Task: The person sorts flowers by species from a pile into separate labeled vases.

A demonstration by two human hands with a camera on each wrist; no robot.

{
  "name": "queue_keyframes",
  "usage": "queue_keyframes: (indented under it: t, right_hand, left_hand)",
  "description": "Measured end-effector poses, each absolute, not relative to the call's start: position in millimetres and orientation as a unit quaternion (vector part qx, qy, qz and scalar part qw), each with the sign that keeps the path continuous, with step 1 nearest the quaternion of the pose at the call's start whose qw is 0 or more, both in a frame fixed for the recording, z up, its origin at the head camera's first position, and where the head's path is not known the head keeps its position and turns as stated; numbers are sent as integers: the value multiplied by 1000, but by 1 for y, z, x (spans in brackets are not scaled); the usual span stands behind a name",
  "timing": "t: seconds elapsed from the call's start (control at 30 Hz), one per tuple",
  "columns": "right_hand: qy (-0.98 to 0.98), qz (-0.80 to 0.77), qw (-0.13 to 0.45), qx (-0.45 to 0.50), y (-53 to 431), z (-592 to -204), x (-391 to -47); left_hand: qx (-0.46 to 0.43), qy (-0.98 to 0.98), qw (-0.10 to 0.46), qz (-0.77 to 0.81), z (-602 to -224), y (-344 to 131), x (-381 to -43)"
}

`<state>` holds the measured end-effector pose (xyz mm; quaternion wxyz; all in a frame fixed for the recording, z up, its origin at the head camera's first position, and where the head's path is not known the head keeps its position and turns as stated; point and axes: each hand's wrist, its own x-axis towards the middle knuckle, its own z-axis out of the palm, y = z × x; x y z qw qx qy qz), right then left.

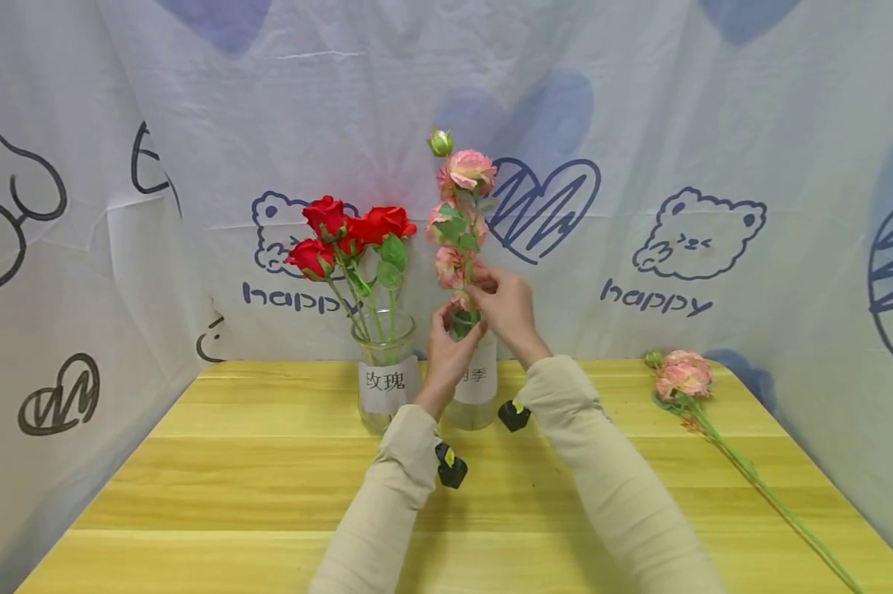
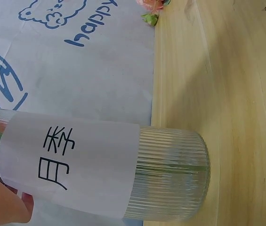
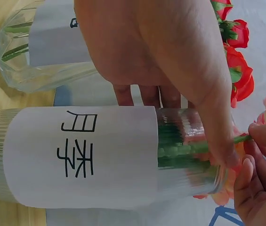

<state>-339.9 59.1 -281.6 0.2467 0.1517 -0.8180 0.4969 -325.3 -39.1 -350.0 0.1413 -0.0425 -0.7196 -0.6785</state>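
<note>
A ribbed clear glass vase (image 1: 472, 415) with a white paper label stands near the back of the table. Around its upper part, just below the rim, my left hand (image 1: 448, 355) grips the glass, thumb in front and fingers behind. Pink flowers (image 1: 470, 170) with green leaves rise upright from its mouth. My right hand (image 1: 511, 312) pinches a green flower stem (image 3: 242, 139) between thumb and fingers just above the rim. Through the ribbed glass, a stem (image 2: 180, 168) shows near the bottom of the vase.
Left of it stands another labelled glass vase (image 1: 387, 353) with several red roses (image 1: 324, 216). A long-stemmed pink flower (image 1: 683, 375) lies along the right side of the wooden table (image 1: 268, 487). A printed white cloth (image 1: 387, 74) hangs behind and at both sides.
</note>
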Motion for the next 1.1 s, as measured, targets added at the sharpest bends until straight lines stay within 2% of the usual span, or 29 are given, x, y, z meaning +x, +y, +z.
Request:
queue_keyframes:
  t: [0.6,1.1]
  right_hand:
    - [-804,517,255,144,66,-289,-338]
    - [-806,517,253,141,81,-296,-335]
  left_hand:
    - [-32,-714,156,-682,-351,-36,-326]
    - [-38,-675,190,-711,-358,-34,-329]
